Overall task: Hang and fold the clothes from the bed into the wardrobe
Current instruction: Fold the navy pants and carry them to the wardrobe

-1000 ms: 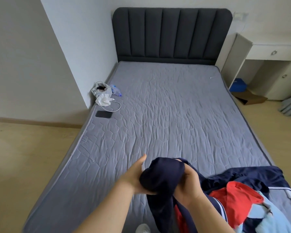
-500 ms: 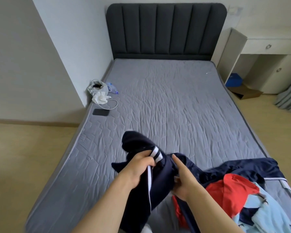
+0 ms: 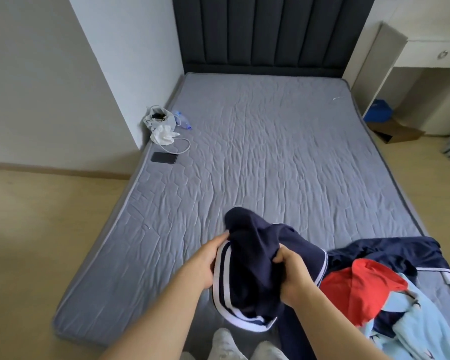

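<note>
Both hands are gripping a navy garment (image 3: 255,258) above the foot of the bed (image 3: 270,152): left hand (image 3: 205,263) curling round its white-striped ribbed hem, right hand (image 3: 294,274) bunching soft fabric. Rumpled clothes pile (image 3: 390,287) is lying beside it on the quilted grey mattress.

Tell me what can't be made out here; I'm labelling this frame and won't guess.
All in the head view:
- Dark navy garment with white stripes: bunched between left hand and right hand, so its type is unclear.
- Pile of red, light blue and navy clothes: cut off by right and bottom edges; count unknown.
- White plastic bag: contents too small to tell.
- Wardrobe: outside the frame.
</note>
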Demonstrator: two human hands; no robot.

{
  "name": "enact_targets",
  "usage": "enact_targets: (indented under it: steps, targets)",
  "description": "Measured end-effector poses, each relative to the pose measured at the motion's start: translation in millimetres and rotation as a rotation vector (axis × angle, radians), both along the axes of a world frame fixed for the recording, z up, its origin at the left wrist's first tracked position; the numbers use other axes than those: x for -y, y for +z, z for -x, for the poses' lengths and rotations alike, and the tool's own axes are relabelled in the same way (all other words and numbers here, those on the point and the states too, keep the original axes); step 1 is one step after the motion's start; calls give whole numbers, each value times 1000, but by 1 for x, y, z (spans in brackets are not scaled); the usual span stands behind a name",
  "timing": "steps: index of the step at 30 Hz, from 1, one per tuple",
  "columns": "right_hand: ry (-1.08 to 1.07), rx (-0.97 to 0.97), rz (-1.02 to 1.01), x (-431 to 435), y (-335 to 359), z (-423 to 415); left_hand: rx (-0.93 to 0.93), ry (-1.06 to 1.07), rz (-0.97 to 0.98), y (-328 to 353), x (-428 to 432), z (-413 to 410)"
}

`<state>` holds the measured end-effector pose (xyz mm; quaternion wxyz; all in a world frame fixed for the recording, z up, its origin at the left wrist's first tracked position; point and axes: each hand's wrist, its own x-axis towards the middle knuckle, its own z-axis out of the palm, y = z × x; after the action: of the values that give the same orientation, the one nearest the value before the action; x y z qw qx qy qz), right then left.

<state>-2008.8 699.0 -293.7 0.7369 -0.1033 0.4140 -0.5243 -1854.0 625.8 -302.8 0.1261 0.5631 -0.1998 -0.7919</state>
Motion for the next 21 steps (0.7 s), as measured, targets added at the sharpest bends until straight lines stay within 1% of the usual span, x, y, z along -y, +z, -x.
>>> enact_targets:
  steps: [3,5,6,8,9,11,12,13,15,16,18,19,20,21]
  targets:
    - [-120,-227,-308,0,-20,-3,25,90,-10,-4,2,4]
    - [-113,-439,-377,4,-23,-2,42,132,50,-2,4,4]
    - [-87,-555,-386,6,-26,-3,50,150,121,-1,5,4]
    - [-110,-742,-362,7,-29,-2,11,135,331,6,8,4]
    - [-171,-795,-348,7,-30,-3,-11,84,441,10,9,5]
    - [-375,-894,-350,10,-28,-1,-3,-84,648,20,12,7]
    - [-451,-907,-341,13,-24,1,27,-171,734,24,12,9]
    - [-463,-843,-278,17,-19,0,74,-262,811,27,14,10]
    - [-362,-581,-95,23,-7,-3,165,-489,925,31,15,12]
    - [-288,-499,-53,26,0,-6,213,-637,971,33,15,14]
    - [-206,-436,-30,23,3,-9,308,-903,1037,35,16,14]
    - [-229,-431,-60,21,2,-9,324,-974,1039,35,16,12]
    - [-274,-432,-106,20,0,-9,302,-992,1024,34,17,8]
    - [-323,-429,-150,20,0,-9,251,-952,988,32,18,4]
